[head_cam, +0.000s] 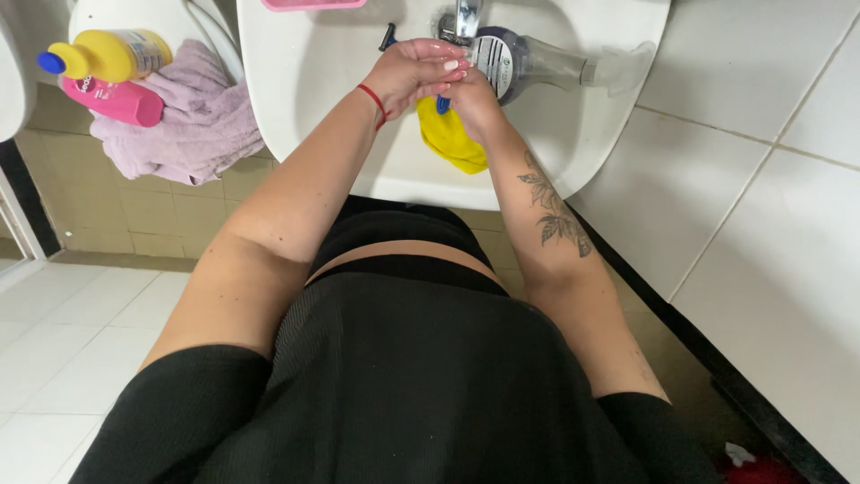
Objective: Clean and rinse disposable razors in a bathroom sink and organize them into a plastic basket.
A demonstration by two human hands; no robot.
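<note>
Black top (403,376) — hands clasped over sink (305,99)

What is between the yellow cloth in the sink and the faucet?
In the head view, the joined left hand and right hand lie between the yellow cloth and faucet.

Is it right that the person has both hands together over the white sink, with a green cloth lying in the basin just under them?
Not quite. The head view shows the left hand and right hand together over the white sink, but the cloth lying in the basin just under them is yellow, not green.
</note>
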